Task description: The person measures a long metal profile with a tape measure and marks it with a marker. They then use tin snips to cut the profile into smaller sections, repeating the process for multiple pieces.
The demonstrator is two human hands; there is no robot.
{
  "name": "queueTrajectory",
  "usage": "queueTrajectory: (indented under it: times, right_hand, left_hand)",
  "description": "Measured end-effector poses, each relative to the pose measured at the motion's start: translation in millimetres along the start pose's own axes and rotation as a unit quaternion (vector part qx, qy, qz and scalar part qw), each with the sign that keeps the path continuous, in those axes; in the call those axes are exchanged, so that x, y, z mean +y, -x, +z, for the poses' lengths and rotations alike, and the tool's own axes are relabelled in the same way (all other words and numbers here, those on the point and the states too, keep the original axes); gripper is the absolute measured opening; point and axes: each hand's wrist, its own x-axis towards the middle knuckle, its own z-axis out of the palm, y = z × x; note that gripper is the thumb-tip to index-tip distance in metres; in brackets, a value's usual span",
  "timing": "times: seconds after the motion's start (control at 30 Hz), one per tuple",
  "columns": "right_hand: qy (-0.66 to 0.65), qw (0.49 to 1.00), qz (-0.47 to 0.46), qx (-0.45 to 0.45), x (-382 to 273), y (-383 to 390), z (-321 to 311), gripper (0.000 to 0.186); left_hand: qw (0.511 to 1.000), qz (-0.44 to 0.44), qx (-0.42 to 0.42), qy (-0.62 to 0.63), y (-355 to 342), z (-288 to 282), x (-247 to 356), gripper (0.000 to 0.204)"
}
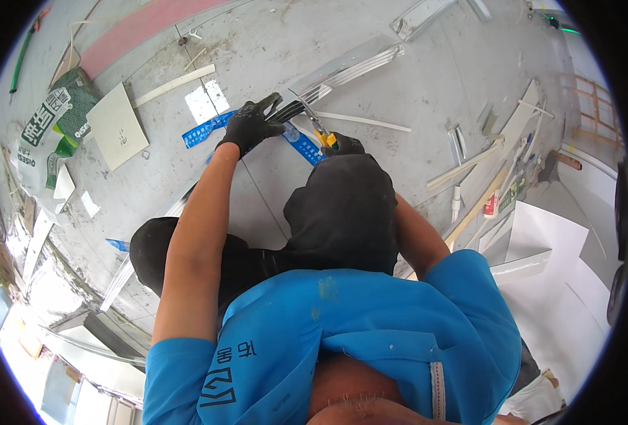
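Note:
My left hand (252,124), in a black glove, is closed round a long metal profile (349,71), its thumb and fingers on either side of it. The profile runs slantwise across the floor, from the lower left beneath my left arm to the upper right. In my right hand (346,144), also gloved in black and partly behind my knee, is a pair of snips with yellow handles (322,137). Their silver jaws reach the profile just right of my left hand; whether they bite into it I cannot tell. Blue printed strips (304,146) lie under and beside the profile.
A green and white sack (52,131) and a pale square board (117,127) lie at left. White strips (360,122) and metal offcuts (457,144) are scattered about. At right stand white panels (551,241), near a small red and white bottle (491,205).

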Motion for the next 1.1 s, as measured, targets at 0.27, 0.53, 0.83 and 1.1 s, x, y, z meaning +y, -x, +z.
queueTrajectory:
  times: [0.27,0.53,0.83,1.1]
  right_hand:
    - [-0.105,0.994,-0.031,-0.016,8,11,0,0.035]
    - [-0.182,0.977,-0.092,-0.063,21,21,15,0.034]
    - [-0.208,0.922,-0.218,-0.243,0,59,39,0.033]
    - [-0.172,0.959,-0.169,-0.147,3,28,10,0.031]
  left_hand:
    - [0.997,0.029,-0.026,0.07,-13,-27,-12,0.076]
    - [0.978,-0.013,-0.141,0.154,-25,-58,-15,0.079]
    - [0.979,-0.036,-0.153,0.131,-23,-84,-17,0.082]
    - [0.976,-0.001,-0.147,0.162,-24,-83,-25,0.068]
